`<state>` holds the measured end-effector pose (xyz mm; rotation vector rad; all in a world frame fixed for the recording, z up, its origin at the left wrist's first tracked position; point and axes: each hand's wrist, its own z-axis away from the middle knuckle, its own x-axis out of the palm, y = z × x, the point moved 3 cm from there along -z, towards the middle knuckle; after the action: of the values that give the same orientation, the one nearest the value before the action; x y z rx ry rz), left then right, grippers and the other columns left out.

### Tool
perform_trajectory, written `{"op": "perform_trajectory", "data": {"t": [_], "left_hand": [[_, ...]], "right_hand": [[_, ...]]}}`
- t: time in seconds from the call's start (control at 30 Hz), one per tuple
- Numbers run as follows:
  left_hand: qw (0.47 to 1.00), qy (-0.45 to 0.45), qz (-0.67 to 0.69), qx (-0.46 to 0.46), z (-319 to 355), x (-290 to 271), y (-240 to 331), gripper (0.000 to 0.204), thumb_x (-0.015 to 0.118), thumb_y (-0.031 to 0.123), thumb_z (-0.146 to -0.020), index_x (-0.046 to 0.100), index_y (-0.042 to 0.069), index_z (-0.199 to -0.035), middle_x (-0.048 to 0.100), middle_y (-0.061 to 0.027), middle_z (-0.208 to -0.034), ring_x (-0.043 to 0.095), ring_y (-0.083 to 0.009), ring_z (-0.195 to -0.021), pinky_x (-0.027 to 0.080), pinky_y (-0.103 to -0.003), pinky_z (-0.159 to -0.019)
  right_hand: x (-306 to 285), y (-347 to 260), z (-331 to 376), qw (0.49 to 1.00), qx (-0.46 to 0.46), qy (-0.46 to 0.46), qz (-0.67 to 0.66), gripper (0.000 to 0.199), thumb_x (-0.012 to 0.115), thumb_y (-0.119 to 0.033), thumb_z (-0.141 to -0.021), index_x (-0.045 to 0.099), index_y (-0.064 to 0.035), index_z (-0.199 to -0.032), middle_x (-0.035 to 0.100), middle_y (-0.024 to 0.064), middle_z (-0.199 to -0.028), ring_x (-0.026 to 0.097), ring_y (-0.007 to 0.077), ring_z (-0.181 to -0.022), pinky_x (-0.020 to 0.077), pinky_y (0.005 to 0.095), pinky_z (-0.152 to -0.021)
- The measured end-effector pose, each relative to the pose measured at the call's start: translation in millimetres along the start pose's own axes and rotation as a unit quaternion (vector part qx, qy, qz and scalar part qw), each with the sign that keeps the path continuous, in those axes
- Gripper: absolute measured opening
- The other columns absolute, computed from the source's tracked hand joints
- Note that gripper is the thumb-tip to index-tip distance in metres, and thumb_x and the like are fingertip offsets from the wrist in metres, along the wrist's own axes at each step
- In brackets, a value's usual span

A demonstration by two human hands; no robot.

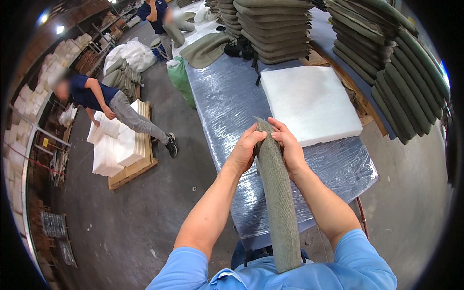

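Grey-green cushion (pixel 279 208), far end pinched in both curled hands (pixel 244 150); tabletop (pixel 217 108) edge left, white pad (pixel 311 104) right.

Left hand (pixel 245 149), right hand (pixel 290 148) close together, fingers curled.

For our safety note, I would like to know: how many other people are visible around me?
2. One person bends beside the white pads at left; another person stands beside the far end of the table, partly out of frame. Grey-green stacks may hide others.
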<state>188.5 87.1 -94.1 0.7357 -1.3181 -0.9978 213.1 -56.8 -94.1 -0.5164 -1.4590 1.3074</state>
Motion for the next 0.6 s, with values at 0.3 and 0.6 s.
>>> {"op": "perform_trajectory", "data": {"t": [0.3, 0.6], "left_hand": [[0.998, 0.063, 0.018, -0.006, 12, -9, -1, 0.039, 0.063, 0.034, -0.098, 0.062, 0.009, -0.128, 0.066, -0.0072, -0.115, 0.064, -0.0194, -0.107, 0.052, -0.037, -0.095], [0.999, 0.035, -0.001, 0.009, 28, -20, 11, 0.042, 0.062, 0.032, -0.097, 0.059, 0.007, -0.131, 0.065, -0.0080, -0.117, 0.063, -0.0200, -0.107, 0.052, -0.038, -0.095]], "right_hand": [[24, 9, -6, 0.995, -0.024, 0.031, 0.087, 0.068, 0.053, -0.025, -0.098, 0.042, -0.0061, -0.161, 0.044, 0.0247, -0.159, 0.045, 0.0307, -0.145, 0.0348, 0.0389, -0.121], [30, 35, -33, 0.971, -0.139, 0.100, 0.164, 0.068, 0.059, -0.034, -0.102, 0.042, -0.0035, -0.161, 0.047, 0.0268, -0.159, 0.045, 0.0327, -0.150, 0.0350, 0.0395, -0.122]]}}
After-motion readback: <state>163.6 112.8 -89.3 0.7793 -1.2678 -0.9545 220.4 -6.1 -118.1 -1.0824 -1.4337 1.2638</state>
